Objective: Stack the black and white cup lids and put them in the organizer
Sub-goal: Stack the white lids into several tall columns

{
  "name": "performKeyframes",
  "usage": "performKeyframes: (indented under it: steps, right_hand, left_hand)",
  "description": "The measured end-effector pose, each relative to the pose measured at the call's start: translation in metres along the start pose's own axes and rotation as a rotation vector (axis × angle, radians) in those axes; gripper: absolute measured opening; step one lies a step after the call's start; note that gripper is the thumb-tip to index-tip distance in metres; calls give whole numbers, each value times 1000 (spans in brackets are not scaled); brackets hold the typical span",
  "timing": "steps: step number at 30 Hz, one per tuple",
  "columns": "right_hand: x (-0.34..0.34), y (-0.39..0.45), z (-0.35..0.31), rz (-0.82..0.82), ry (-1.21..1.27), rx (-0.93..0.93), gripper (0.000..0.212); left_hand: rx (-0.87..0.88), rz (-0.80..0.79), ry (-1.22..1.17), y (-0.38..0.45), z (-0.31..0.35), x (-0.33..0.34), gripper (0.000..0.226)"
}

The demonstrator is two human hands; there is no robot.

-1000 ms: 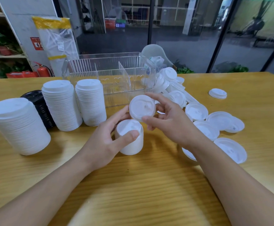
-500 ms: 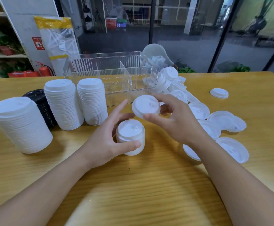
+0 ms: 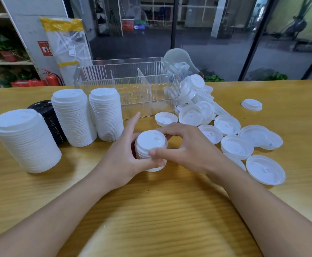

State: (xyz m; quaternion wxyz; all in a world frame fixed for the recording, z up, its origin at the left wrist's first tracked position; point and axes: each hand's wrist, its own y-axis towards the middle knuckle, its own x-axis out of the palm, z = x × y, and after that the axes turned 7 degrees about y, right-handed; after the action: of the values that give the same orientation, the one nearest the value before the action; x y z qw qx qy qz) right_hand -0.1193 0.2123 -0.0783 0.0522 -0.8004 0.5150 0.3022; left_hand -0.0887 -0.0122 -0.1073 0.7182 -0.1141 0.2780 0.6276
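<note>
Your left hand [image 3: 125,160] grips the short pile of white lids [image 3: 149,151] at desk [image 3: 151,219] centre to steady it while your right hand [image 3: 186,151] pinches the top lid [image 3: 151,139] down square, the clear organizer [image 3: 129,89] waiting empty at twelve o'clock.

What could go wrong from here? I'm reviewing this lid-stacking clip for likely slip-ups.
1. The right hand is pressing a lid onto the small stack that the left hand steadies; if it seats crooked, later lids may sit tilted.
2. The tall white stacks stand just beside the left forearm; a careless move could topple them.
3. The loose lids lie under and beside the right wrist and could get swept across the table.
</note>
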Motion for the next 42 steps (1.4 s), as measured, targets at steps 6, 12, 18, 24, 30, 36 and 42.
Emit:
performKeyframes:
  steps: [6, 12, 18, 24, 30, 36, 42]
  right_hand:
    - [0, 2, 3, -64, -24, -18, 37]
    - [-10, 11, 20, 185, 30, 129, 45]
    - [-5, 14, 34, 134, -378, 317, 79]
    - [-6, 15, 36, 160, -469, 331, 77]
    - [-7, 15, 39, 168, -495, 290, 46]
    - [-11, 15, 36, 233, -463, 162, 14]
    - [-13, 15, 30, 226, -375, 111, 14]
  left_hand:
    - [-2, -4, 63, 0, -1, -1, 137]
    - [26, -26, 141, -3, -3, 1, 85]
    - [16, -102, 94, -2, -7, 2, 70]
    - [17, -118, 98, -3, -6, 1, 69]
    - [19, -107, 120, -4, -4, 0, 69]
    - [22, -91, 141, -5, -3, 0, 71]
    - [37, -73, 149, -4, -3, 0, 73]
